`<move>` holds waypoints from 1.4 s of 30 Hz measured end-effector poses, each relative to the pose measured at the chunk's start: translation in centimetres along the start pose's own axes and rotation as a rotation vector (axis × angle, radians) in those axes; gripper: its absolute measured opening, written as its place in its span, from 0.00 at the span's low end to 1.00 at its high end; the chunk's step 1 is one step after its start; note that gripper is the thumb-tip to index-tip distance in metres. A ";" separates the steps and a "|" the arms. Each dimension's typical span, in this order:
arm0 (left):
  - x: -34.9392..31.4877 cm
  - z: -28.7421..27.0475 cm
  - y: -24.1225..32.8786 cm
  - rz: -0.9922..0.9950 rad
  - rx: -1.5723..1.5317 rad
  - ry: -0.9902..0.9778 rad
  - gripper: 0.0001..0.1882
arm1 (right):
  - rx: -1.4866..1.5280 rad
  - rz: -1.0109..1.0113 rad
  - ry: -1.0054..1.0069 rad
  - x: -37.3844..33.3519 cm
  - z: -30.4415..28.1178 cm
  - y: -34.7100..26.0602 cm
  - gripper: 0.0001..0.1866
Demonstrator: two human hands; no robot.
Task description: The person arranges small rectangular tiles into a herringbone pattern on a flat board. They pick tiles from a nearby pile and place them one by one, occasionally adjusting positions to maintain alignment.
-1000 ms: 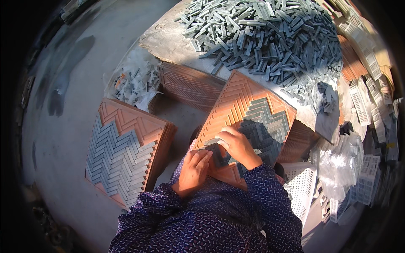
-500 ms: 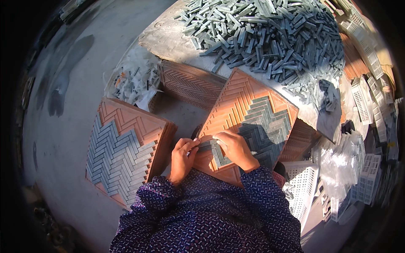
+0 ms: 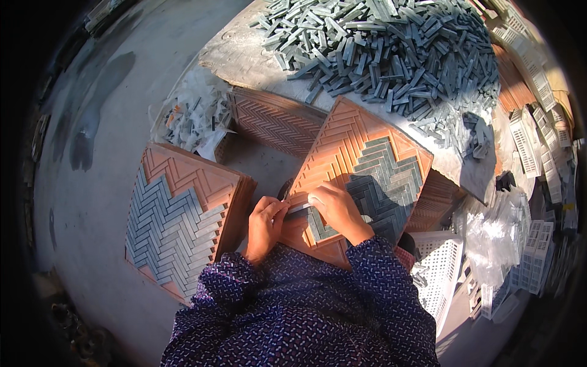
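Note:
In front of me lies a reddish-brown mould board (image 3: 327, 137) with herringbone grooves, partly filled with dark grey-green stone strips (image 3: 391, 177). A narrow stone strip (image 3: 299, 208) spans the gap between my hands, over the board's near left part. My right hand (image 3: 339, 211) is closed, thumb and fingers pinching the strip's right end. Against its left end press the closed fingertips of my left hand (image 3: 265, 225), by the board's left edge. The right hand hides some of the strips under it.
Left stands a stack of mould boards, the top one (image 3: 183, 162) largely filled with lighter grey strips. Beyond, a table (image 3: 235, 52) bears a large heap of loose strips (image 3: 397, 55). A white perforated basket (image 3: 441, 269) and clear plastic wrapping (image 3: 492, 235) lie right; scraps (image 3: 192, 116) fill a container.
A strip's lit face now shows between my fingertips, where a dark one appeared before. My right hand has shifted slightly left and down; the left hand has barely moved.

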State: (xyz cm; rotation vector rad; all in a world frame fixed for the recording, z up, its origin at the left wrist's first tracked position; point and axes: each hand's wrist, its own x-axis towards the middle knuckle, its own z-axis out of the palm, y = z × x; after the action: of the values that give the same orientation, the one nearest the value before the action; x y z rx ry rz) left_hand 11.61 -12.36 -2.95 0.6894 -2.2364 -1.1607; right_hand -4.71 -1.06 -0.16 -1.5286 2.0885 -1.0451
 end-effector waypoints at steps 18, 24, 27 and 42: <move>-0.1 -0.1 0.8 0.135 0.078 0.098 0.08 | 0.033 -0.024 -0.009 0.0 -0.2 0.0 0.04; -0.2 0.4 0.3 0.206 0.076 0.087 0.10 | 0.053 -0.036 0.049 -0.9 0.1 -0.3 0.03; 0.0 0.5 0.4 0.061 0.013 0.102 0.11 | 0.044 -0.032 0.104 -1.3 -0.6 -0.7 0.03; 1.1 0.3 1.5 -0.026 0.128 -0.107 0.09 | 0.000 0.419 0.578 -16.4 -9.4 -0.2 0.04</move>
State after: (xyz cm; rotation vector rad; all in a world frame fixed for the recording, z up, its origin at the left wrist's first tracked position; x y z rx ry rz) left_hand 10.32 -12.12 -1.66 0.7243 -2.4150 -1.0977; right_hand -4.90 17.35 3.95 -0.7703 2.6206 -1.4243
